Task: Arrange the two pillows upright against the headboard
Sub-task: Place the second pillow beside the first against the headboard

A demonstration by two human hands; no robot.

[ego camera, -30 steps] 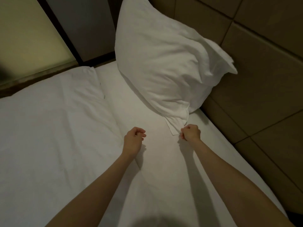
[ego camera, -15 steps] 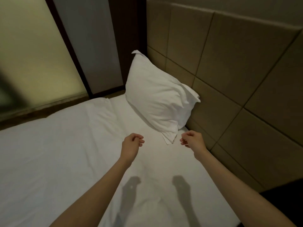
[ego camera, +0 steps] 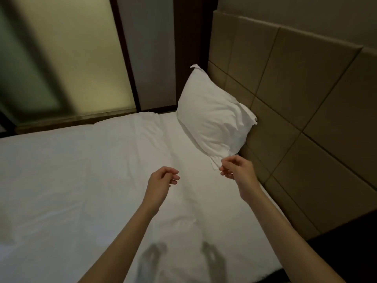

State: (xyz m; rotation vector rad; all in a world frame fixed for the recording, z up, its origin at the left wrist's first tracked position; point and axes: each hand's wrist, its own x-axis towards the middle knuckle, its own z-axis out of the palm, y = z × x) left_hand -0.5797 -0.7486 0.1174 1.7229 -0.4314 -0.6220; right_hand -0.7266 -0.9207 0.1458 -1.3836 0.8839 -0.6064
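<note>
Head view: pillow (ego camera: 212, 117) just beyond right hand (ego camera: 237, 170).

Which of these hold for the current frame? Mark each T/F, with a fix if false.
1. One pillow leans upright against the headboard. True.
2. Two pillows are in view. False: only one shows.
3. The left hand grips the pillow. False: it hangs above the sheet, holding nothing.
4. The right hand is by the pillow's lower corner flap. True.
5. The pillow lies flat mid-bed. False: it stands at the headboard.

White pillow (ego camera: 212, 117), white sheet (ego camera: 81, 170), tan headboard (ego camera: 295, 103)
</note>
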